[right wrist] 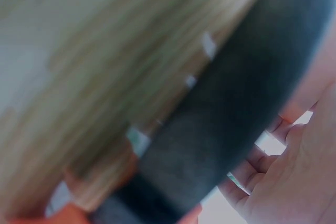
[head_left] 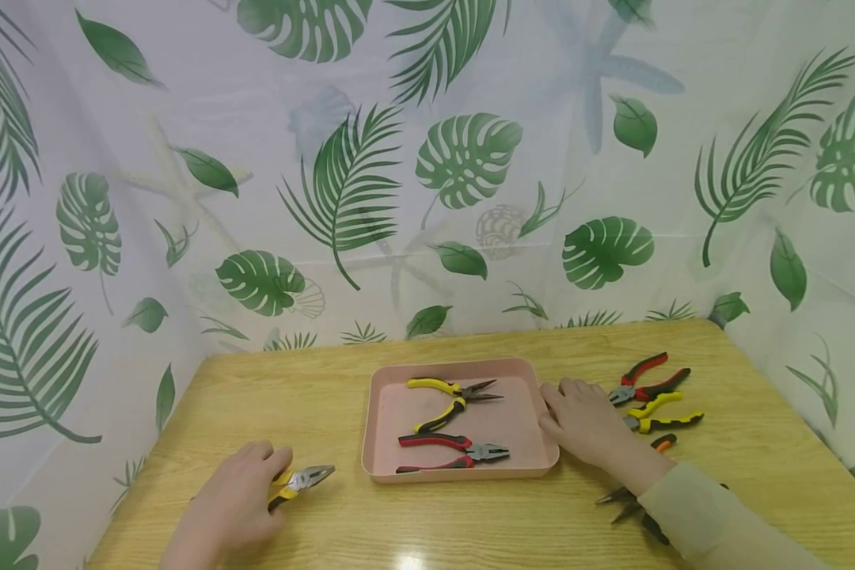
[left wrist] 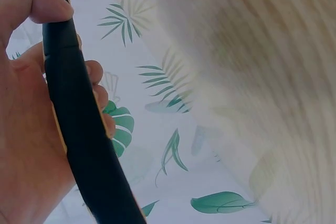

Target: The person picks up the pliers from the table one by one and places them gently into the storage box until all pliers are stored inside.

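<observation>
My left hand (head_left: 231, 495) grips pliers (head_left: 302, 478) with yellow and black handles, left of the pink tray (head_left: 463, 475); their jaws point right. In the left wrist view the fingers curl round the dark handle (left wrist: 84, 103). My right hand (head_left: 587, 419) holds the tray's right rim. Inside the tray lie yellow-handled long-nose pliers (head_left: 459, 393), handles spread, and red-handled pliers (head_left: 473, 453). A blurred black handle (right wrist: 210, 108) with orange parts crosses the right wrist view, close to the camera; in that view the hand's grip is partly hidden.
Right of my right hand lie red-and-black pliers (head_left: 644, 388) and yellow-and-black pliers (head_left: 663, 417). Another orange-and-black handle (head_left: 664, 442) and dark jaws (head_left: 623, 507) show around my right forearm, partly covered. A leaf-patterned cloth (head_left: 463, 261) hangs behind the wooden table (head_left: 370, 522).
</observation>
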A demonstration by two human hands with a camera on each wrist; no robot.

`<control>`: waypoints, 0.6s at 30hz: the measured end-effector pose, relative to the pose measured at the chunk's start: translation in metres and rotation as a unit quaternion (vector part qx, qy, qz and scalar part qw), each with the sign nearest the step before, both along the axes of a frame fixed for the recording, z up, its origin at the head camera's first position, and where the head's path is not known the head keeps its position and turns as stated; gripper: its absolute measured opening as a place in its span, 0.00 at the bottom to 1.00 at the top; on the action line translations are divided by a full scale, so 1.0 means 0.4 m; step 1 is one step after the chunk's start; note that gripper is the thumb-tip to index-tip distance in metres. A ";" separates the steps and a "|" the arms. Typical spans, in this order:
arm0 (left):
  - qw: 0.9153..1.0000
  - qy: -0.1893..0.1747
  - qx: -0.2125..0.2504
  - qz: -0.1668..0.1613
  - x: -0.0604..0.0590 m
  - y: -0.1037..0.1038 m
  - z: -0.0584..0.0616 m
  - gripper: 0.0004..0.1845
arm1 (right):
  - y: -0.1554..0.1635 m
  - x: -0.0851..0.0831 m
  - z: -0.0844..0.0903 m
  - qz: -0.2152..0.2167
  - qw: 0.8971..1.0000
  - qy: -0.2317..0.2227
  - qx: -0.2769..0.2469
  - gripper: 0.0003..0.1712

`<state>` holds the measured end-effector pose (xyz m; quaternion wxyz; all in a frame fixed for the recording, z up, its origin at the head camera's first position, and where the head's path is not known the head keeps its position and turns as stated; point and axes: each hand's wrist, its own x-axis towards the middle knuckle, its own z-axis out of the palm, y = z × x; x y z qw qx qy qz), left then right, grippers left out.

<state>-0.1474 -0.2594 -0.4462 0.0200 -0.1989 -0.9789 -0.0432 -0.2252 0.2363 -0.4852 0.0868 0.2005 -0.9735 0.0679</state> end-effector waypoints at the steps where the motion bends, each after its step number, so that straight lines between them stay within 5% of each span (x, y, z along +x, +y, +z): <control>1: 1.000 0.002 -0.001 -0.002 -0.002 0.003 0.002 0.20 | 0.000 0.000 -0.001 0.000 1.000 -0.001 0.000 0.08; 18: 1.000 0.020 -0.005 -0.018 -0.031 0.047 0.019 0.20 | 0.002 -0.007 -0.010 -0.003 1.000 -0.005 0.005 0.07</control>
